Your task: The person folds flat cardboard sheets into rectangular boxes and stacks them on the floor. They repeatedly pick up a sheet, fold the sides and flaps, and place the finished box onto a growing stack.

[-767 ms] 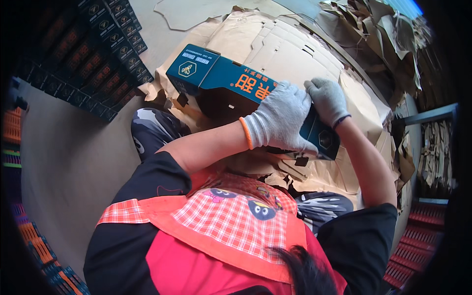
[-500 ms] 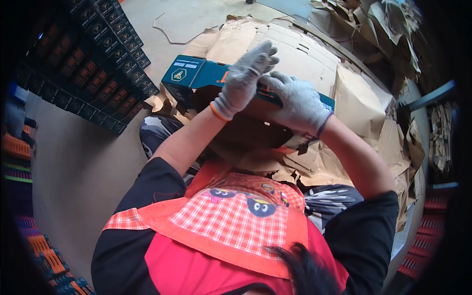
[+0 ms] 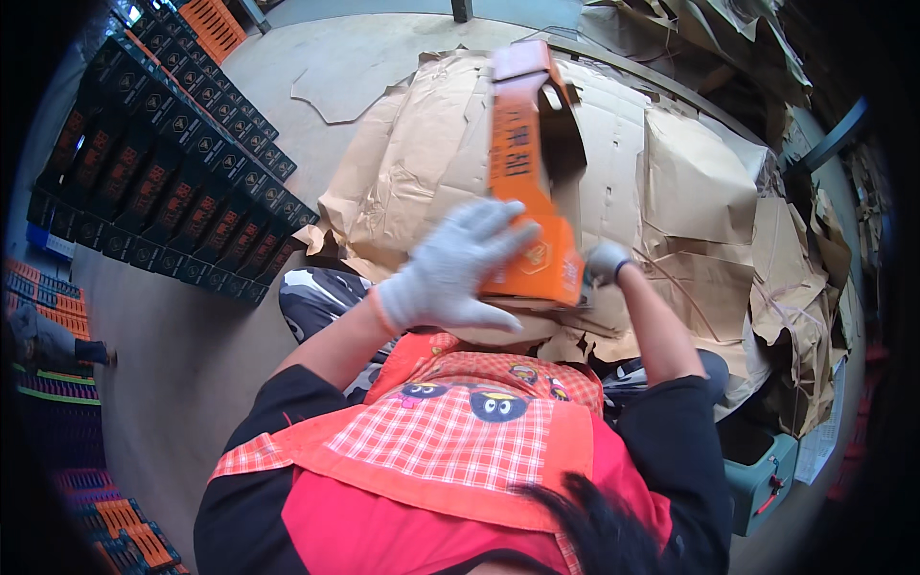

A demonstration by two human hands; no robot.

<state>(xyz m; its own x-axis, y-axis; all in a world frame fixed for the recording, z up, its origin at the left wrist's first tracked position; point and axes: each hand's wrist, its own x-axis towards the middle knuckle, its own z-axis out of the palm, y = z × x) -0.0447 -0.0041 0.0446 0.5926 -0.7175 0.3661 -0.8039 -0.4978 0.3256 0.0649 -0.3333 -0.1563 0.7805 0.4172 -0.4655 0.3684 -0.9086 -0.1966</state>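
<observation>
An orange display carton [image 3: 522,182] with a cut-out open side stands lengthwise in front of me, its near end toward my lap. Dark printing runs along its orange face, and its far end is blurred by motion. My left hand [image 3: 455,266], in a pale grey knit glove, lies at the carton's left side with fingers spread and thumb out. At the near right corner my right hand [image 3: 606,262], gloved too, is closed on the carton's edge; its fingertips are partly hidden. Under the carton is a work surface covered with brown cardboard [image 3: 412,153].
Stacked dark cartons [image 3: 172,182] with orange printing rise at the left. Crumpled brown paper [image 3: 700,172] heaps up on the right. A green metal box [image 3: 762,479] sits by my right elbow. Orange crates [image 3: 213,29] stand far left; another person's arm [image 3: 57,340] shows at the left edge.
The carton has turned from lying crosswise with a teal side showing to lengthwise with its orange face showing. My left hand has come lower and nearer; my right hand has dropped to the near corner.
</observation>
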